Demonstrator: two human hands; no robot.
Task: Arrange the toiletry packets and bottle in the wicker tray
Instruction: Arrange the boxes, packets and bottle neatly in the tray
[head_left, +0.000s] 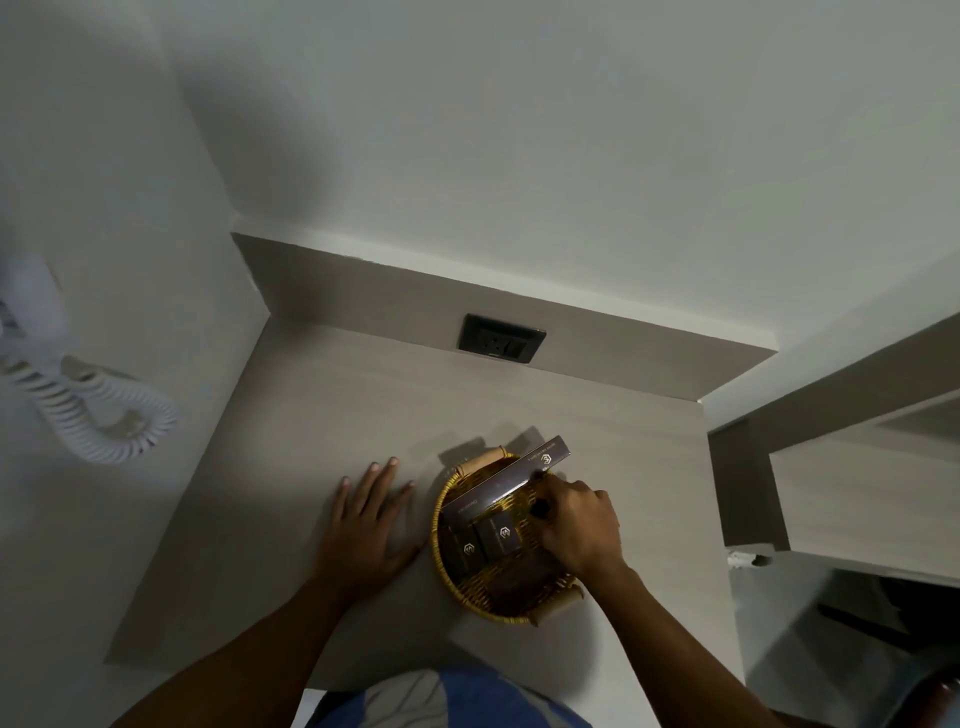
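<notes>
A round wicker tray (448, 566) with two wooden handles sits on the pale counter. A long dark box (511, 475) with a gold logo leans across its far rim. Two smaller dark packets (500, 536) lie inside near the left wall. My right hand (579, 525) is over the tray, fingers closed around a small dark object (540, 508) that could be the bottle's cap; the rest of it is hidden. My left hand (366, 525) lies flat on the counter just left of the tray, fingers spread, holding nothing.
A black wall socket (501, 339) is set in the backsplash behind the tray. A white coiled cord (98, 415) hangs on the left wall. A shelf unit (831, 457) stands to the right. The counter (322, 415) ends at walls on the left and back.
</notes>
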